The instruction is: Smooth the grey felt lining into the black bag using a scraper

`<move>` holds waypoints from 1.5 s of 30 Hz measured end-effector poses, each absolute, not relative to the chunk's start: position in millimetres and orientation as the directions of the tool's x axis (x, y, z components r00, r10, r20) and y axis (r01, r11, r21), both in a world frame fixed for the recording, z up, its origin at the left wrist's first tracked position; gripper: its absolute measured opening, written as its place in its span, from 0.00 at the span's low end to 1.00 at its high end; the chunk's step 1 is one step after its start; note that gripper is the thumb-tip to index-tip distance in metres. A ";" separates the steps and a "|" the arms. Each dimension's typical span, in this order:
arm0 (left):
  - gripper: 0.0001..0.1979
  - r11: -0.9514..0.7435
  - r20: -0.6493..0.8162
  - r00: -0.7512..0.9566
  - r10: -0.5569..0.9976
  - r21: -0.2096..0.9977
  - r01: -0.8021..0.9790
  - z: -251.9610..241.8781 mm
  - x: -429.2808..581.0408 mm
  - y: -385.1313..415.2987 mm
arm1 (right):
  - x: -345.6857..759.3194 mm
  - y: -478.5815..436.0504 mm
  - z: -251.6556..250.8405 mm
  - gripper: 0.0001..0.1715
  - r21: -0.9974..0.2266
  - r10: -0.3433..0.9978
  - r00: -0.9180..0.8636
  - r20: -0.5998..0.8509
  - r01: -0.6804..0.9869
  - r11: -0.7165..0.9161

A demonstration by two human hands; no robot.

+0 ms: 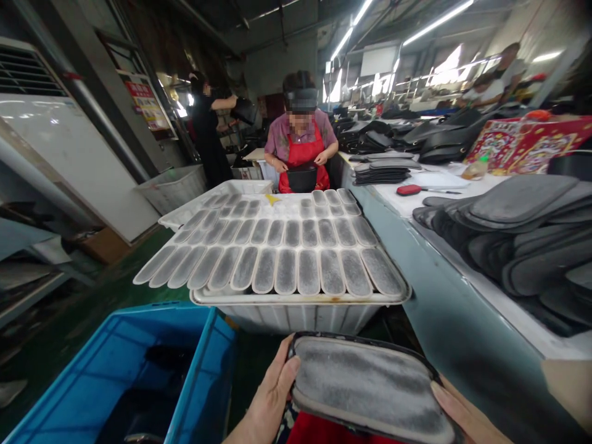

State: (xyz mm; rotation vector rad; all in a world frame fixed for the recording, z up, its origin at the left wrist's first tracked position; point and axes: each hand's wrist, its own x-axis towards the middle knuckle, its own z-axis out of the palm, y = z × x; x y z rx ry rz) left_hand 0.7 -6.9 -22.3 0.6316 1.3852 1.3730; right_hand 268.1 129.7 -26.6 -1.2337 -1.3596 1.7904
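Note:
I hold a flat oval grey pad (365,385) with a dark rim low in front of me, between both hands. My left hand (268,401) grips its left end, fingers curled on the edge. My right hand (462,413) holds its right end, thumb on top. Just beyond stands a white tray (296,297) covered with several rows of similar grey oval pads (287,253).
A blue plastic crate (139,370) sits at my lower left. To the right runs a grey workbench (439,290) with stacks of dark pads (522,240) and a red-handled tool (409,190). A person in a red apron (303,154) works across the tray; others stand further back.

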 end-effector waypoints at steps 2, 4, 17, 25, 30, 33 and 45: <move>0.37 0.237 -0.306 -0.355 0.883 0.945 -0.226 -20.7 1.0 -4.7 | 266.7 128.6 -22.3 0.35 -0.949 0.877 -0.366 -0.313 0.092 -0.300; 0.38 0.271 -0.341 -0.338 0.877 0.933 -0.237 -18.5 -0.7 -2.0 | 264.9 126.8 -16.5 0.36 -0.941 0.861 -0.383 -0.334 0.086 -0.326; 0.24 -0.176 0.391 -0.013 0.920 0.444 0.879 37.8 8.2 -22.4 | 293.6 112.5 35.8 0.45 -0.747 0.694 -0.720 -0.021 0.472 0.467; 0.08 -0.159 0.477 -0.093 0.874 0.461 0.873 29.6 57.4 -15.7 | 275.3 94.4 16.1 0.03 -0.443 0.602 -0.772 0.207 0.474 0.761; 0.09 -0.093 0.468 -0.179 0.865 0.502 0.860 36.7 62.7 -9.2 | 266.2 96.8 13.2 0.03 -0.483 0.643 -0.730 0.234 0.487 0.728; 0.08 -0.016 0.434 -0.239 0.869 0.507 0.862 34.8 63.3 -5.9 | 261.1 94.9 12.0 0.06 -0.563 0.704 -0.673 0.228 0.499 0.659; 0.41 0.077 0.020 -0.091 0.996 0.366 0.927 48.4 40.4 28.8 | 235.7 98.6 27.2 0.59 -0.728 0.943 -0.330 -0.049 0.658 0.193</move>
